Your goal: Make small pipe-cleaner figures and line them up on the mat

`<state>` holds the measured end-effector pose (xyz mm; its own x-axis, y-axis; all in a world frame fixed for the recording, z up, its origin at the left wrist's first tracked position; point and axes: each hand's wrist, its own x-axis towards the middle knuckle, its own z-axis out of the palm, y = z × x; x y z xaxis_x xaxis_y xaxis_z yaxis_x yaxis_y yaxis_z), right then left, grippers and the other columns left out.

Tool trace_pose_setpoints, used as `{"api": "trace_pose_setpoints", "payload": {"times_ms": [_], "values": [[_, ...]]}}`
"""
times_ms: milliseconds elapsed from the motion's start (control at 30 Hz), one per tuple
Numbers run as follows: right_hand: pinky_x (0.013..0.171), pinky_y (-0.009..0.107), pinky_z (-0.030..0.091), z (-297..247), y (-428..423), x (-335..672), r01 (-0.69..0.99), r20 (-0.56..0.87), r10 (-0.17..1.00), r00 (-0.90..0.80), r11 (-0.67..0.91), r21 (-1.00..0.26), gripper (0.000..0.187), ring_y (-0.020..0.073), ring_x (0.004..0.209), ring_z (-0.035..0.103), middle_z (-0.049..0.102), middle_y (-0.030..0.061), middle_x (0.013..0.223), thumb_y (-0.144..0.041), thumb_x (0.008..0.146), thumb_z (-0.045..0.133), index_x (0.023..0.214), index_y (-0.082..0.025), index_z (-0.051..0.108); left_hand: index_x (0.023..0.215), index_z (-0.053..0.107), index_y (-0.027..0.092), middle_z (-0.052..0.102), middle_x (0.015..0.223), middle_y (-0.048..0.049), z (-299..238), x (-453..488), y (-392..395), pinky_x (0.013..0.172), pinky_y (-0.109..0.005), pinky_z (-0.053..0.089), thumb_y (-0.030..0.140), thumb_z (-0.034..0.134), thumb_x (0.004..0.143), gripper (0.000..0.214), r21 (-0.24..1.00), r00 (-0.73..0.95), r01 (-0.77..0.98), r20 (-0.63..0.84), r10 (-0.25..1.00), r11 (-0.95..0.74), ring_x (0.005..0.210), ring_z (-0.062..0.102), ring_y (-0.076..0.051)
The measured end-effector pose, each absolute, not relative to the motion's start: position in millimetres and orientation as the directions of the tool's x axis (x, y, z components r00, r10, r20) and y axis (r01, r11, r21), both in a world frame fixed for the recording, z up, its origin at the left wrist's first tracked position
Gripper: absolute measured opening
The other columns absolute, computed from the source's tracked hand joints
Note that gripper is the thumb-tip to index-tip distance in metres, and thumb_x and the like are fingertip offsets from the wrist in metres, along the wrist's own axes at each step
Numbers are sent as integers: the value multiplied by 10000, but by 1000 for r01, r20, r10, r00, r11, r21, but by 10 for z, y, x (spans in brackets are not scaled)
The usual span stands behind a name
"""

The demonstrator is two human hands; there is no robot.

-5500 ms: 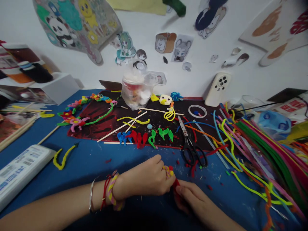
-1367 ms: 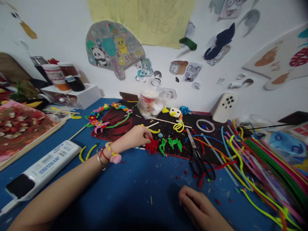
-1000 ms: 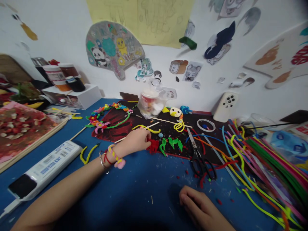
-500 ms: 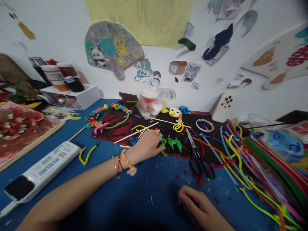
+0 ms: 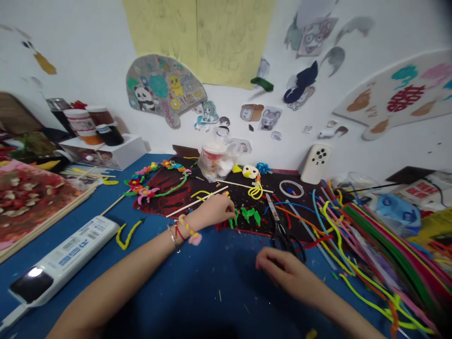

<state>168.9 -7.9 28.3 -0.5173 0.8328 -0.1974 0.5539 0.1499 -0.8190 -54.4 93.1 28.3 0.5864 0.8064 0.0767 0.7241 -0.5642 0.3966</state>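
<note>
Blue table against a white wall, with two hands over colourful craft pieces on a dark mat.
The left hand, with bracelets at its wrist, reaches over the mat; its thumb and fingertips are at a small green fuzzy piece near the front edge, though whether they pinch it cannot be told. More green pieces lie just to the right. The right hand is relaxed, loosely curled, near black-handled scissors.

Red double-happiness sign on white fan; blue print on white case illegible.
</note>
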Motion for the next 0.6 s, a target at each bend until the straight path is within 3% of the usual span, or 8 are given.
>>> {"api": "trace_pose_setpoints", "payload": {"times_ms": [100, 167, 267, 467, 600], "values": [[730, 255, 404, 376, 293, 1585, 637, 33, 892, -450, 347, -688, 198, 150, 807, 544, 595, 38, 853, -248, 867, 420, 896, -176, 601, 790, 698, 173, 673, 694, -16, 367, -619, 1005, 575, -213, 387, 279, 533, 743, 201, 435, 586, 716, 51, 809, -546, 577, 559, -112], [753, 272, 398, 354, 545, 1462, 733, 129, 902, -412, 412, -541, 229, 163, 837, 540, 577, 63, 913, -238, 861, 424, 964, -167, 616, 772, 702, 163, 677, 690, -20, 407, -627, 1022, 562, -208, 383, 266, 548, 717, 193, 443, 575, 721, 45, 817, -533, 576, 564, -113], [755, 261, 390, 242, 828, 1255, 811, 132, 890, -436, 453, -371, 243, 168, 845, 534, 556, 66, 872, -273, 848, 466, 977, -168, 644, 741, 702, 154, 670, 659, -25, 417, -584, 1003, 541, -210, 372, 244, 543, 702, 187, 431, 548, 741, 55, 834, -515, 564, 559, -119], [671, 235, 380, 85, 1010, 1115, 850, 111, 899, -425, 438, -294, 159, 162, 773, 541, 557, 57, 799, -268, 780, 570, 802, -171, 694, 741, 712, 184, 657, 642, -15, 345, -479, 940, 531, -214, 351, 204, 545, 681, 178, 385, 509, 775, 91, 856, -501, 556, 533, -120], [634, 221, 364, 111, 1035, 1186, 849, 68, 888, -456, 456, -265, 176, 148, 737, 552, 584, 39, 783, -315, 784, 570, 826, -220, 712, 716, 715, 191, 646, 626, -13, 308, -459, 950, 522, -214, 338, 186, 556, 666, 167, 368, 493, 791, 88, 865, -488, 534, 505, -115]]}}
